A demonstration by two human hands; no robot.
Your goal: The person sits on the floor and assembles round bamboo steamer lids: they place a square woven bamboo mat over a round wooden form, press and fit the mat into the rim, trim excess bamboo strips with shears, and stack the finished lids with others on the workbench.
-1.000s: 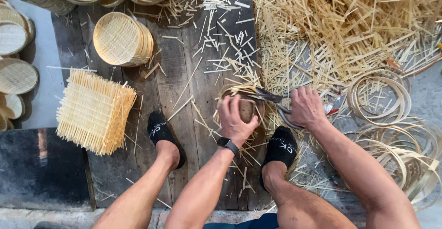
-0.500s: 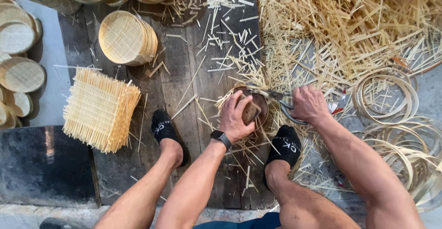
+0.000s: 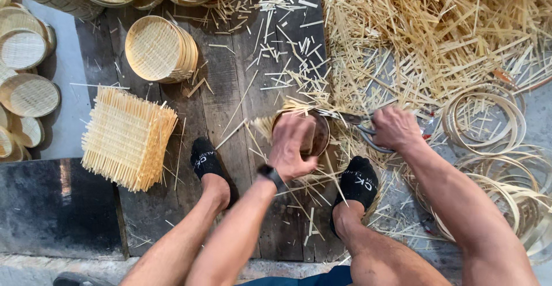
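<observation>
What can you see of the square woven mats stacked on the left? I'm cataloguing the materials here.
The stack of square woven mats is pale yellow, plaited from thin flat strips that look like bamboo, with loose untrimmed ends bristling from every edge. The mats lie flat, piled slightly askew, on the dark wooden planks, beside the foot in a black sock. Neither hand touches them.

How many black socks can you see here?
2: the left sock sits on the dark wooden boards beside the square woven mats; the right sock rests among bamboo offcuts.
</observation>
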